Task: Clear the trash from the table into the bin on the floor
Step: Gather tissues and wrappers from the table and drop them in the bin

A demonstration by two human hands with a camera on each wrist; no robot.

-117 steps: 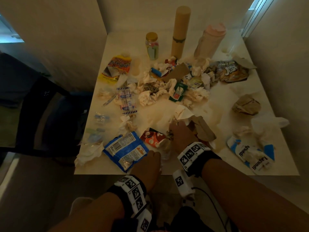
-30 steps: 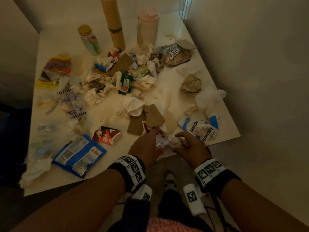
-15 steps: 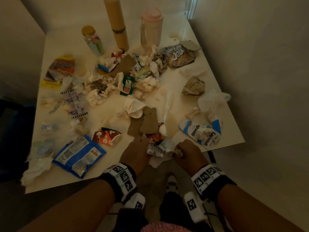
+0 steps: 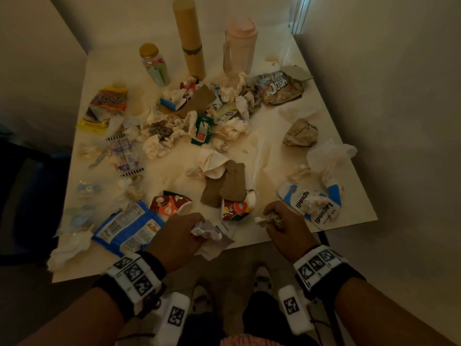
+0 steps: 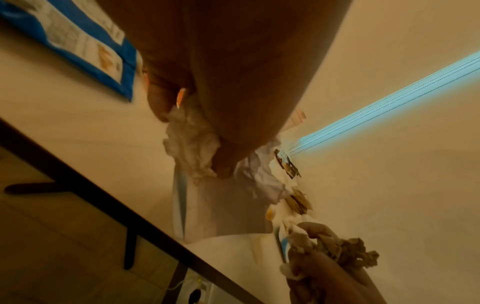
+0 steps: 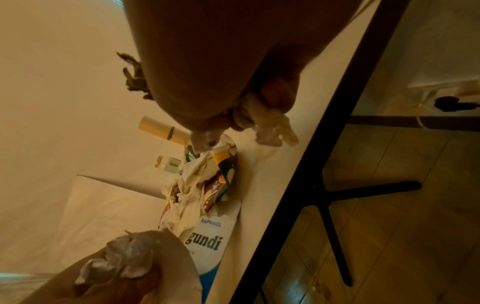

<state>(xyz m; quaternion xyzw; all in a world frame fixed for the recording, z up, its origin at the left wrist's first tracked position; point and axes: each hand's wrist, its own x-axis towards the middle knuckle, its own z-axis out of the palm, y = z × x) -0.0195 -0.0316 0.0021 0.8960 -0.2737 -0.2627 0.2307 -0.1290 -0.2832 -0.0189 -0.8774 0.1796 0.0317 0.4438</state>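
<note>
My left hand (image 4: 185, 231) grips a crumpled white tissue (image 4: 205, 231) together with a flat white wrapper (image 4: 219, 242) that overhangs the table's front edge. In the left wrist view the tissue (image 5: 192, 152) bulges out between the curled fingers. My right hand (image 4: 282, 226) grips a wad of tissue and brown scraps (image 4: 272, 218), seen in the right wrist view as tissue (image 6: 270, 125) hanging from the fist. Both hands hover at the near edge of the white table (image 4: 287, 233). The bin is not in view.
Much trash covers the table: a crushed patterned cup (image 4: 237, 208), a blue snack bag (image 4: 127, 226), a blue-and-white wrapper (image 4: 316, 203), brown cardboard (image 4: 227, 183), crumpled tissues. A jar (image 4: 153, 63), a tall tube (image 4: 189, 36) and a pink bottle (image 4: 240, 46) stand at the back. A wall lies right.
Both hands have gathered trash from the table's front edge and closed round it; they have drawn slightly apart over the last second. The head view has shifted.
</note>
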